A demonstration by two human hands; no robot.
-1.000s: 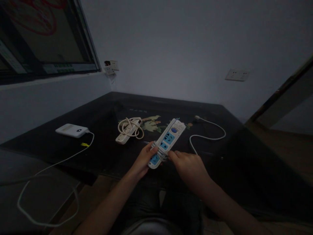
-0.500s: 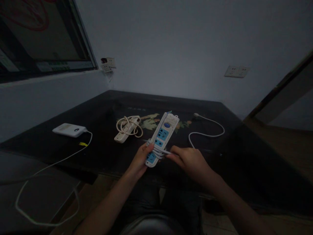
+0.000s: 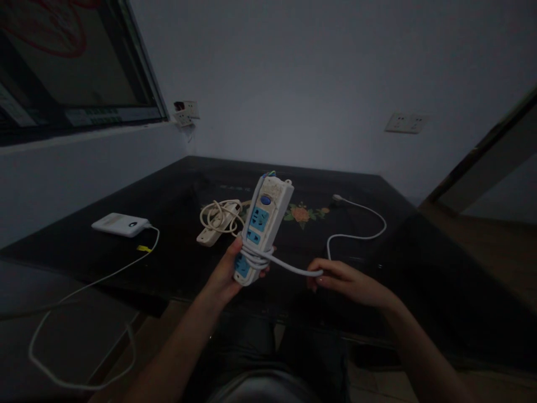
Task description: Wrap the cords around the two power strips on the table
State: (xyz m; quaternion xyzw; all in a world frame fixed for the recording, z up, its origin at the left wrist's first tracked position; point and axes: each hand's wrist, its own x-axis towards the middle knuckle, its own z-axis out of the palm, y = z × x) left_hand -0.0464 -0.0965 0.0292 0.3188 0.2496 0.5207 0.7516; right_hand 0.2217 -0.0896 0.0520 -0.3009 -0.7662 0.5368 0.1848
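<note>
My left hand point(image 3: 230, 272) grips the lower end of a white power strip point(image 3: 272, 218) with blue sockets and a blue switch, tilted up above the table. Several turns of its white cord point(image 3: 293, 269) wrap around the strip's lower half. From those turns the cord runs to my right hand point(image 3: 339, 280), which pinches it between thumb and fingers. Beyond the right hand, the cord curves over the tabletop to its plug point(image 3: 337, 197). A second, cream power strip point(image 3: 208, 235) lies left of the held one, its own cord looped on top.
On the left of the black table point(image 3: 176, 184) lies a white power bank point(image 3: 120, 224), its cable hanging over the front edge. A yellow tag point(image 3: 144, 248) is near that cable. Wall sockets point(image 3: 405, 122) are set in the back wall, and a window point(image 3: 79, 61) is at left.
The power strip has moved left and turned, showing its right side. My right hand has moved right and slightly down, drawing a longer stretch of cord away from the strip.
</note>
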